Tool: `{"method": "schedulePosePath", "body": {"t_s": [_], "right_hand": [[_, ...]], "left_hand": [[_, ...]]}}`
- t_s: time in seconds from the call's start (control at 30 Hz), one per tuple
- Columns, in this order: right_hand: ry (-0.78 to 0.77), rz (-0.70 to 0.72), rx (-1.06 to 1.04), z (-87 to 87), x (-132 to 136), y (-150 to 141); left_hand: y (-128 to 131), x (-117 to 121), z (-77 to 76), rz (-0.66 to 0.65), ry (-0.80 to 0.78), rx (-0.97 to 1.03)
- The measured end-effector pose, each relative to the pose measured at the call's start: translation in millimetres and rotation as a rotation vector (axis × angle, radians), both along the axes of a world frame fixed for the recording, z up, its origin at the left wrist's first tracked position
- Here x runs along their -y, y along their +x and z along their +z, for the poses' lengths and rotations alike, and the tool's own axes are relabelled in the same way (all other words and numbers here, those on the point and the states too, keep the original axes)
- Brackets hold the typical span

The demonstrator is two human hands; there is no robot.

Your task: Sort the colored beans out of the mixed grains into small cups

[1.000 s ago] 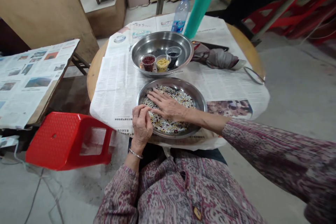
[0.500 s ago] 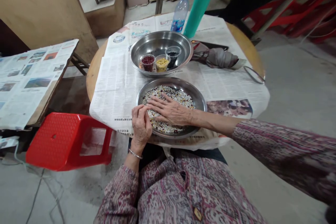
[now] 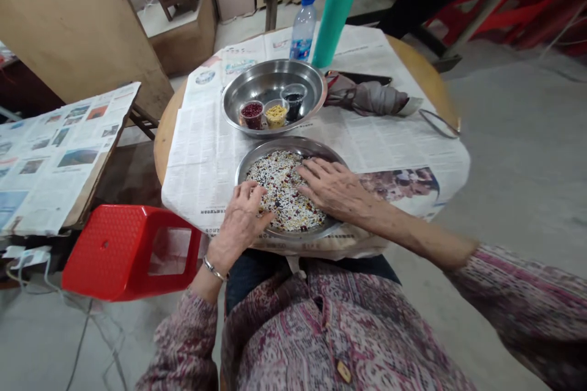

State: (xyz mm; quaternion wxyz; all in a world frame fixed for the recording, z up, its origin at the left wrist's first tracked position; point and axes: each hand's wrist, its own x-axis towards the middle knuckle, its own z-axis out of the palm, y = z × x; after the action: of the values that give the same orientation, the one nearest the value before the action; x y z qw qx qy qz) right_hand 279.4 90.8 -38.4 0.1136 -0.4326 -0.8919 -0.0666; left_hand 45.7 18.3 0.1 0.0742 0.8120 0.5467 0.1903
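A steel dish (image 3: 293, 145) holds a layer of mixed white, dark and red beans (image 3: 280, 189). My left hand (image 3: 241, 217) rests at its near left rim, fingers slightly curled on the beans, with nothing visible in them. My right hand (image 3: 332, 189) lies spread across the right side, fingertips on the beans. Beyond it, a wider steel basin (image 3: 270, 73) holds a cup of red beans (image 3: 252, 115), a cup of yellow grains (image 3: 276, 115) and a cup of black beans (image 3: 293, 101).
Newspaper (image 3: 206, 159) covers the round wooden table (image 3: 424, 76). A folded umbrella (image 3: 367, 99), a plastic water bottle (image 3: 302, 25) and a teal flask (image 3: 335, 9) stand beyond the dishes. A red plastic stool (image 3: 132, 253) sits at the left, near a newspaper-covered table (image 3: 59, 159).
My right hand has slid right across the dish toward its far rim side. My left hand has uncurled from its pinch, and the whole view has shifted slightly.
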Motion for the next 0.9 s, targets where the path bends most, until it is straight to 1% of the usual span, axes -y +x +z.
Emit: {"method": "schedulePosePath", "body": {"t_s": [0.07, 0.13, 0.2, 0.27, 0.33, 0.4, 0.47, 0.57, 0.7, 0.8, 0.9], "right_hand": [[-0.020, 0.004, -0.005, 1.3, 5.0, 4.4], [-0.024, 0.022, -0.010, -0.5, 7.8, 10.6], [-0.003, 0.058, -0.025, -3.9, 9.8, 17.9], [0.005, 0.121, -0.031, -5.9, 11.8, 23.8], [-0.065, 0.195, -0.014, -3.2, 14.4, 25.3], [-0.218, 0.241, 0.006, 3.9, 17.5, 21.3], [-0.376, 0.238, 0.005, 12.6, 20.4, 12.7], [-0.505, 0.204, -0.064, 20.8, 21.1, -3.7], [-0.592, 0.071, -0.231, 20.9, 9.9, -22.0], [-0.618, -0.011, -0.405, 20.0, -4.9, -30.4], [-0.558, -0.090, -0.555, 18.1, -19.6, -35.1]], "left_hand": [[0.9, -0.9, 12.9, -0.054, -0.112, -0.199], [4.6, -3.3, 21.3, -0.067, -0.192, -0.364], [9.6, -7.0, 25.5, -0.073, -0.251, -0.462], [14.4, -11.0, 27.0, -0.098, -0.304, -0.480], [19.2, -14.1, 27.1, -0.141, -0.375, -0.424], [24.5, -15.7, 25.4, -0.177, -0.450, -0.324], [30.7, -16.0, 20.7, -0.188, -0.495, -0.213], [40.2, -16.8, 7.6, -0.136, -0.483, -0.047], [45.6, -27.7, -9.4, 0.008, -0.420, 0.181], [42.4, -45.0, -13.0, 0.076, -0.370, 0.323], [35.0, -63.4, -13.3, 0.101, -0.205, 0.373]]}}
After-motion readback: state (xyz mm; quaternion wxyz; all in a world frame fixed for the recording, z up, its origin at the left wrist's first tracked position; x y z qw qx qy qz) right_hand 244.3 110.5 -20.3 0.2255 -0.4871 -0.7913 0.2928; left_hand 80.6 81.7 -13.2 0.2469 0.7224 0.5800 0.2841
